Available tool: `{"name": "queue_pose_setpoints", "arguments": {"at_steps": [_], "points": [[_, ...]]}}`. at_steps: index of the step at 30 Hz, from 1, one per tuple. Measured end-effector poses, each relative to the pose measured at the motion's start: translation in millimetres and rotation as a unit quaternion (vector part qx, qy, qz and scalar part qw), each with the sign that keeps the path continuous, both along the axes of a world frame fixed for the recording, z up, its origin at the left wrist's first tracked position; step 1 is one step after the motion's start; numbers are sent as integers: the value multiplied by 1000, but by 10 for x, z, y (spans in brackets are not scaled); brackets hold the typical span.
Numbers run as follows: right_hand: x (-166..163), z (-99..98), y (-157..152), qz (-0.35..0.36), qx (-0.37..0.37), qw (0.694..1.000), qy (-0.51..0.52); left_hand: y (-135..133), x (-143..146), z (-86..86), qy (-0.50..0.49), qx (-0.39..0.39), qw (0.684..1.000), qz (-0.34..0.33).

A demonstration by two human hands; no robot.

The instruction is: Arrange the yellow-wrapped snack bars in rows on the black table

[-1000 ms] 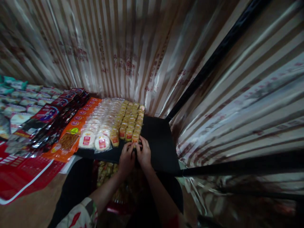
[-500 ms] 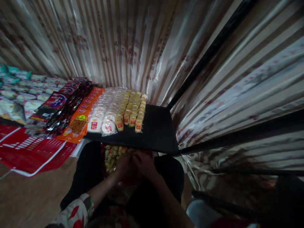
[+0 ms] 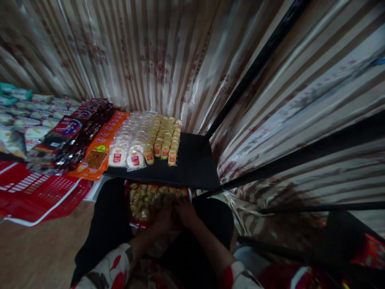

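Note:
A red-edged clear bag (image 3: 142,206) of small gold-wrapped snacks lies across my lap, just under the shelf's front edge. My left hand (image 3: 164,218) rests low on the bag, its fingers dark and mostly lost among the wrappers. Close beside it, my right hand (image 3: 185,212) reaches down onto the bag's right part, fingers bent downward. Dim light hides whether either hand grips a snack or the bag. On the black shelf (image 3: 195,160) above stand rows of gold snack packs (image 3: 165,140), beside clear-wrapped round white crackers (image 3: 134,158).
Further left lie an orange pretzel-stick pack (image 3: 98,156), dark glossy packets (image 3: 72,132) and white-green bags (image 3: 36,116). A red basket (image 3: 45,192) sits below them at left. Striped sheeting (image 3: 144,52) hangs behind, with black frame bars (image 3: 252,72) at the right.
My hands have drawn back toward my body and apart a little, so more of the snack bag shows. The view has shifted slightly to the right.

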State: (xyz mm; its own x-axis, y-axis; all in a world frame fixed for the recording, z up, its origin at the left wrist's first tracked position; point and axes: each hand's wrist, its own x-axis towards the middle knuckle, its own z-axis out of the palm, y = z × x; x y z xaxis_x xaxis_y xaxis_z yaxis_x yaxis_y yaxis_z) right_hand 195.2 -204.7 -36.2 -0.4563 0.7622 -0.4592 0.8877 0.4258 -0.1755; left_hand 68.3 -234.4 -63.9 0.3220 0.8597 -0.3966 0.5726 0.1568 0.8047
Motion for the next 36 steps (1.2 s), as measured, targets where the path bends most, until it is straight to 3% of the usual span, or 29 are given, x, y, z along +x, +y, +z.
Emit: {"name": "queue_pose_setpoints", "arguments": {"at_steps": [4,8,11,16,23,28,31,36], "points": [[91,168,31,-26,10,998,61,86,-118,62,-51,13,998,39],[121,333,86,-111,12,981,160,257,-251,281,-123,26,989,80],[83,442,146,-183,-22,933,309,414,-319,512,-186,39,975,117],[-22,596,242,-254,-127,813,509,586,-375,818,-265,-18,947,181],[-43,806,297,-268,-171,760,567,626,-399,1090,-302,-38,933,192],[3,877,300,-300,-218,696,615,682,-368,1258,-312,-45,938,145],[16,834,318,-339,-247,656,628,751,-312,1263,-290,-46,946,134],[39,729,369,-413,-214,604,647,912,-202,1209,-272,-23,942,196]]}}
